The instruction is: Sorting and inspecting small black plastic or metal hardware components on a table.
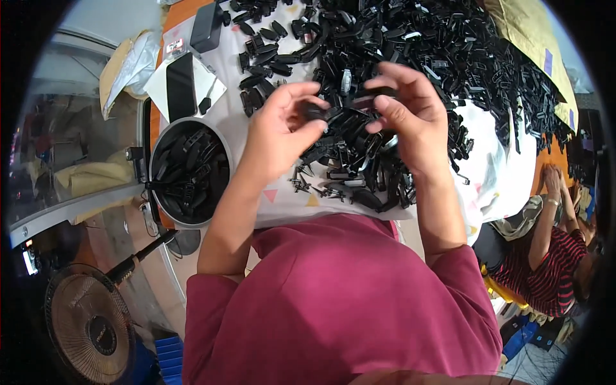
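Over the middle of the heap my left hand [277, 131] pinches a small dark plastic part [313, 113] between thumb and fingers. My right hand [416, 119], a short way to the right, has its fingers curled round another dark, elongated part [377, 94], partly hidden by the thumb. The two parts are apart. Beneath and beyond both hands spreads a large heap of black plastic parts [410, 48]. Several thin, spiky black pieces [301, 183] lie on the white cloth [247, 208] near my body.
On the left stands a round bin [212, 126] full of black parts. Behind it a phone [180, 86] lies on a white box, with a dark case [206, 27] farther back. A fan [90, 327] is at lower left. At the right edge another person's hands [553, 183] rest at the table.
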`<state>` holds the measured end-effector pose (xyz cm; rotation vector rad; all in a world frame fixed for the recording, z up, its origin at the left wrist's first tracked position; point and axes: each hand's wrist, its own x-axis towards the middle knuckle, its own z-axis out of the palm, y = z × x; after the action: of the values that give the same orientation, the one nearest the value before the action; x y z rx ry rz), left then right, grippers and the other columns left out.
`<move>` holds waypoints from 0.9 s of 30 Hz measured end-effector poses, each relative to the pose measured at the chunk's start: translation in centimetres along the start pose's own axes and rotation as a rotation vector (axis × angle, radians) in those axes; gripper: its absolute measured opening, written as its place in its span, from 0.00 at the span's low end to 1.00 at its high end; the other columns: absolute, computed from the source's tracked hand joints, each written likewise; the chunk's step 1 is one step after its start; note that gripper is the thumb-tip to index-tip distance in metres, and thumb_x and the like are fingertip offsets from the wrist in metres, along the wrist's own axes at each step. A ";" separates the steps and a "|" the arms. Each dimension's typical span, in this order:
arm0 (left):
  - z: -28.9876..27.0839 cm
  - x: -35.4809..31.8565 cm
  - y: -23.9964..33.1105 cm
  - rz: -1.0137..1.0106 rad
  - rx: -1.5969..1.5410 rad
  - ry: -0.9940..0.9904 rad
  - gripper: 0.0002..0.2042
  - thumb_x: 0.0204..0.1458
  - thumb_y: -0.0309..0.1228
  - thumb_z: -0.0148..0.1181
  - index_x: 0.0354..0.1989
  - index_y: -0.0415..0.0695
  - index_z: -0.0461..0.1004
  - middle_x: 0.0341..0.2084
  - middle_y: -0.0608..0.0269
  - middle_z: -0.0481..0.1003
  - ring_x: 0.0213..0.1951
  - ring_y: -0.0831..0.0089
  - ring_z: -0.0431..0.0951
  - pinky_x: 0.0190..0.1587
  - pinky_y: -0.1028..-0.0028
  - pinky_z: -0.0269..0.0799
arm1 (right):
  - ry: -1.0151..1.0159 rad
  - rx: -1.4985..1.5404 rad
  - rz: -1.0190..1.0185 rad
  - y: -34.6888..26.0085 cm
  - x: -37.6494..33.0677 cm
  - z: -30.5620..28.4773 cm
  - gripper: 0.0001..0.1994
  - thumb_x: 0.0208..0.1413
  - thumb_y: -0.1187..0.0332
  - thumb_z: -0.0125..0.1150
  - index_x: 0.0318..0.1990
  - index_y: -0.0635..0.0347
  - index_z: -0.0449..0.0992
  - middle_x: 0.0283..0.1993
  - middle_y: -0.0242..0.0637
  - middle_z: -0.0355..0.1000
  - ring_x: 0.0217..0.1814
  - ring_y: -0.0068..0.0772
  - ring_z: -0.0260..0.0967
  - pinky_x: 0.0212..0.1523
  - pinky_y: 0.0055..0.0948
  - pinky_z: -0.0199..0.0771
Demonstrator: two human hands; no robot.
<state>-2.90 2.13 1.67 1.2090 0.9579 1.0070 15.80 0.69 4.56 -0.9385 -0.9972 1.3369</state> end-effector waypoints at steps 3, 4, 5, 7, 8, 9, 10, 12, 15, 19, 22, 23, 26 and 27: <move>1.4 -0.6 1.8 0.104 -0.315 -0.065 0.12 0.42 0.16 0.58 0.37 0.36 0.70 0.33 0.61 0.72 0.36 0.79 0.71 0.37 0.80 0.69 | -0.064 -0.059 0.020 0.5 -0.7 1.0 0.11 0.49 0.78 0.53 0.42 0.68 0.70 0.37 0.39 0.69 0.33 0.25 0.69 0.26 0.18 0.73; 1.4 -0.6 1.7 0.108 -0.317 -0.065 0.12 0.42 0.16 0.58 0.37 0.36 0.70 0.33 0.61 0.72 0.36 0.79 0.71 0.37 0.80 0.69 | -0.052 -0.132 -0.010 0.7 -1.1 0.9 0.12 0.49 0.78 0.54 0.42 0.69 0.70 0.38 0.40 0.68 0.33 0.25 0.69 0.26 0.18 0.73; 1.3 -0.6 1.6 0.107 -0.277 -0.041 0.14 0.41 0.17 0.59 0.39 0.35 0.69 0.34 0.61 0.72 0.36 0.79 0.71 0.37 0.80 0.69 | -0.052 -0.172 -0.047 0.7 -1.4 0.7 0.12 0.49 0.78 0.54 0.43 0.69 0.70 0.39 0.40 0.68 0.33 0.25 0.69 0.26 0.18 0.73; 1.2 -0.8 1.5 0.074 -0.262 -0.001 0.18 0.40 0.19 0.61 0.43 0.36 0.69 0.33 0.64 0.71 0.34 0.82 0.70 0.35 0.83 0.68 | -0.054 -0.207 -0.080 0.8 -1.9 0.9 0.12 0.49 0.78 0.53 0.43 0.69 0.70 0.40 0.40 0.67 0.32 0.25 0.69 0.26 0.18 0.73; 1.0 -0.8 1.4 0.074 -0.261 0.002 0.18 0.40 0.19 0.61 0.43 0.36 0.69 0.33 0.64 0.71 0.34 0.82 0.70 0.35 0.83 0.68 | -0.042 -0.181 -0.121 0.6 -2.0 1.1 0.12 0.49 0.79 0.53 0.43 0.68 0.70 0.41 0.41 0.66 0.32 0.25 0.69 0.27 0.17 0.73; 1.0 -0.7 1.1 0.149 -0.176 0.003 0.17 0.40 0.19 0.61 0.42 0.36 0.70 0.32 0.66 0.71 0.32 0.82 0.70 0.34 0.84 0.67 | -0.028 -0.160 -0.164 0.4 -2.0 1.1 0.13 0.49 0.79 0.53 0.44 0.68 0.70 0.42 0.41 0.66 0.32 0.25 0.68 0.27 0.17 0.73; 1.1 -0.7 1.0 0.225 -0.090 0.005 0.17 0.40 0.20 0.61 0.42 0.37 0.71 0.30 0.67 0.71 0.31 0.83 0.69 0.33 0.84 0.67 | -0.026 -0.164 -0.165 0.3 -1.9 1.0 0.13 0.49 0.79 0.53 0.44 0.68 0.70 0.42 0.41 0.66 0.32 0.25 0.68 0.27 0.17 0.73; 1.3 -0.8 1.4 0.219 -0.071 0.009 0.16 0.40 0.20 0.62 0.41 0.37 0.71 0.29 0.68 0.71 0.30 0.84 0.69 0.32 0.85 0.66 | -0.126 -0.527 -0.382 0.3 -1.5 0.8 0.12 0.49 0.79 0.53 0.43 0.66 0.71 0.43 0.40 0.65 0.32 0.23 0.68 0.27 0.16 0.72; 1.3 -1.3 1.4 0.214 -0.022 0.017 0.16 0.39 0.22 0.62 0.40 0.38 0.72 0.28 0.69 0.70 0.29 0.84 0.68 0.30 0.86 0.65 | -0.111 -0.722 -0.462 -0.4 -1.7 0.8 0.12 0.46 0.82 0.54 0.41 0.64 0.73 0.39 0.41 0.68 0.32 0.25 0.67 0.28 0.17 0.68; 1.1 -1.4 1.6 0.192 0.036 0.017 0.15 0.39 0.24 0.63 0.39 0.39 0.73 0.28 0.67 0.72 0.27 0.84 0.68 0.29 0.85 0.66 | -0.137 -0.825 -0.572 -0.7 -1.8 0.7 0.14 0.42 0.84 0.55 0.39 0.64 0.74 0.35 0.41 0.69 0.32 0.29 0.67 0.30 0.20 0.67; 0.6 -1.5 2.8 0.471 0.664 0.032 0.15 0.40 0.24 0.63 0.39 0.39 0.73 0.28 0.66 0.73 0.26 0.83 0.69 0.28 0.84 0.66 | -0.183 -0.904 -0.587 -0.6 -1.9 0.4 0.15 0.41 0.84 0.56 0.40 0.64 0.73 0.36 0.42 0.69 0.32 0.30 0.68 0.31 0.20 0.68; 0.5 -1.4 2.8 0.470 0.663 0.031 0.15 0.40 0.24 0.63 0.39 0.39 0.73 0.28 0.66 0.73 0.26 0.83 0.69 0.28 0.84 0.66 | -0.217 -0.975 -0.604 -0.5 -1.9 0.3 0.16 0.40 0.85 0.56 0.40 0.64 0.73 0.36 0.42 0.69 0.32 0.31 0.68 0.31 0.21 0.69; 0.8 -1.2 2.3 0.300 0.399 -0.062 0.15 0.41 0.23 0.62 0.40 0.38 0.72 0.29 0.65 0.74 0.27 0.82 0.70 0.30 0.84 0.67 | -0.162 -0.900 -0.561 0.1 -2.6 0.7 0.16 0.40 0.86 0.56 0.40 0.65 0.72 0.36 0.42 0.68 0.32 0.32 0.68 0.31 0.21 0.69; 1.6 -1.3 1.4 0.158 0.086 -0.012 0.15 0.41 0.22 0.61 0.41 0.38 0.71 0.30 0.65 0.74 0.29 0.82 0.71 0.31 0.84 0.68 | -0.143 -0.917 -0.590 0.6 -2.7 0.8 0.16 0.40 0.85 0.56 0.40 0.65 0.72 0.36 0.43 0.68 0.32 0.32 0.68 0.30 0.21 0.69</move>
<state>-1.88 0.52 3.28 1.3781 0.9144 1.0907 14.94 -1.97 4.15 -1.0760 -1.8902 0.4133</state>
